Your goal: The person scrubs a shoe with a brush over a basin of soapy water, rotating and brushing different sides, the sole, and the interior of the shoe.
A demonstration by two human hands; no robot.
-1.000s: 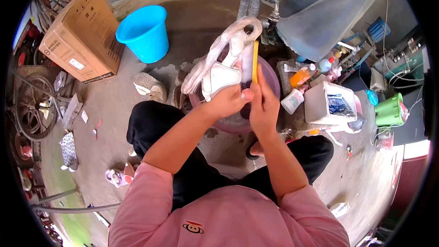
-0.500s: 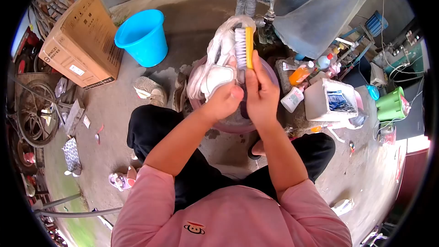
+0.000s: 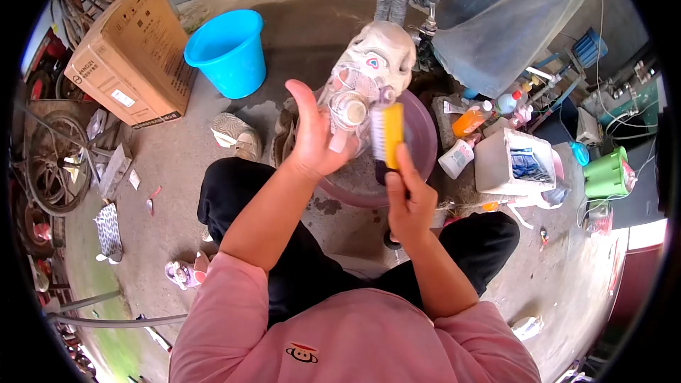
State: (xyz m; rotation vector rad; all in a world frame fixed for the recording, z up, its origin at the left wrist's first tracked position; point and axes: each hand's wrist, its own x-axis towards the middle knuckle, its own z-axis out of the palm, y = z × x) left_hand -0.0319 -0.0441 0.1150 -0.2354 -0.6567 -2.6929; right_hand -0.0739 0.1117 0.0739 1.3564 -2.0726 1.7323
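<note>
A pale shoe (image 3: pixel 383 53) with a small heart mark is held over a pinkish-purple basin (image 3: pixel 422 135). Under its near end lies my left hand (image 3: pixel 317 131), thumb stretched out and the other fingers partly hidden beneath the shoe. My right hand (image 3: pixel 410 202) is closed round the dark end of a yellow brush (image 3: pixel 393 136). The brush's white bristles face left, close to the shoe's right side. Some water and dark matter show in the basin.
A blue bucket (image 3: pixel 230 64) and a cardboard box (image 3: pixel 135 57) stand at the upper left. Another shoe (image 3: pixel 237 135) lies left of the basin. On the right are an orange bottle (image 3: pixel 469 120), a white bottle (image 3: pixel 456 159), a white foam box (image 3: pixel 493 170) and a green bucket (image 3: pixel 603 174).
The shoe has turned, so its heart-marked side now shows. My left thumb has spread outward. My right hand has moved down with the brush, which has dropped lower.
</note>
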